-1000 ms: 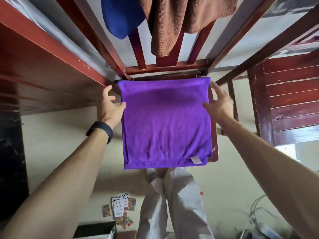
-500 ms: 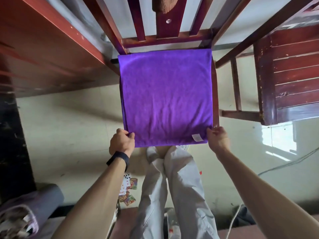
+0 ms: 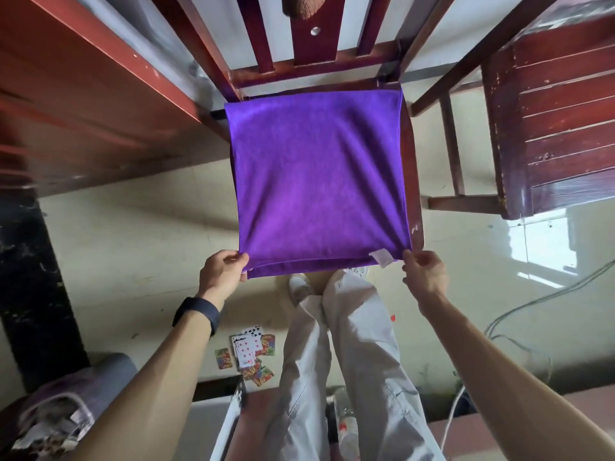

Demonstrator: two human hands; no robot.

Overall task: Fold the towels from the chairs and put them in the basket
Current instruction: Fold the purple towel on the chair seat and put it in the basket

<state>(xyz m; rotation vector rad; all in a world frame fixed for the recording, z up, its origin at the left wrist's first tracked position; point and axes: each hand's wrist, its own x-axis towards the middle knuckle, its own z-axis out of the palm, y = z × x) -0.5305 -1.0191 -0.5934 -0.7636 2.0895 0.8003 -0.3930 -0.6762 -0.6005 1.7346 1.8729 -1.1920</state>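
A purple towel [image 3: 316, 181], folded to a square, lies flat on the seat of a dark red wooden chair [image 3: 414, 194] in front of me. A white label [image 3: 382, 257] hangs at its near right corner. My left hand [image 3: 223, 272] pinches the near left corner of the towel. My right hand [image 3: 424, 272] pinches the near right corner. The near edge is lifted slightly and creases fan out from both corners. A brown towel [image 3: 301, 6] hangs over the chair back at the top. No basket is in view.
A second wooden chair [image 3: 549, 121] stands at the right, a red wooden frame [image 3: 83, 94] at the left. Playing cards [image 3: 249, 356] lie on the floor by my legs. Cables [image 3: 519, 327] run along the floor at the right. A grey bundle [image 3: 63, 407] sits at lower left.
Both hands went from the towel's far side edges to its near corners and now pinch them. The near edge has lifted a little and creases have formed.
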